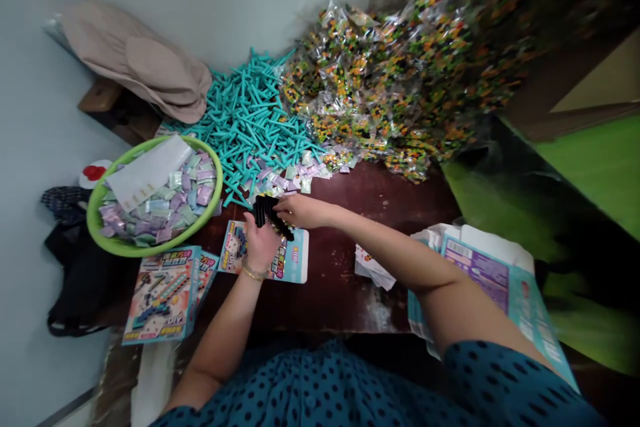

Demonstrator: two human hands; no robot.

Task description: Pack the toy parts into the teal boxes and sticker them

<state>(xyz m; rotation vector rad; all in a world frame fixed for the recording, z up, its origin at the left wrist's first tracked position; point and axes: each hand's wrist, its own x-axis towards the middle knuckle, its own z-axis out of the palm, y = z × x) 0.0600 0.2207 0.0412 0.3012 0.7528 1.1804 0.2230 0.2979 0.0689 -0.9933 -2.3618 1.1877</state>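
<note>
My left hand is turned palm up, with a cluster of black ridged plastic pieces at its fingers. From the right, my right hand pinches the same black pieces at their edge. The exact shape of the pieces is blurred, and the fingers partly cover them. Directly below both hands a teal printed box lies flat on the dark red table. Small pastel sachets lie scattered just beyond the hands.
A green basket of sachets and a white sheet stands left. Behind are a heap of teal sticks and bags of colourful pieces. Printed boxes stand front left, flattened cartons right, beside a stack of cards.
</note>
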